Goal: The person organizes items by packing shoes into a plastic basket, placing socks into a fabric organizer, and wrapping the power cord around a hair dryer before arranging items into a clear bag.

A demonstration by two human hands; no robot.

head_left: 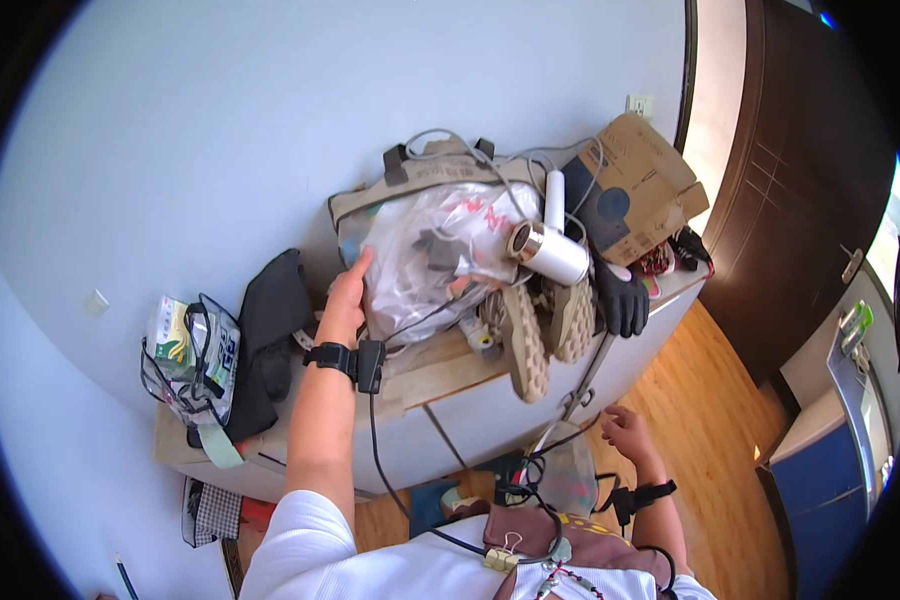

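Observation:
My left hand reaches up to the left side of a white plastic bag on the cabinet top, with its fingers at the bag's edge; what they hold, if anything, is hidden. Low on the right, my right hand hangs in front of the cabinet with its fingers curled; nothing can be made out in it. A white hair dryer lies against the bag's right side. Below the dryer are shoes with their soles outward, beside a black glove. Behind the bag is a beige storage bag.
An opened cardboard box stands at the cabinet's right end. A clear bag and a black bag sit at the left. A brown door and a blue cabinet are at the right. Cables hang before my body.

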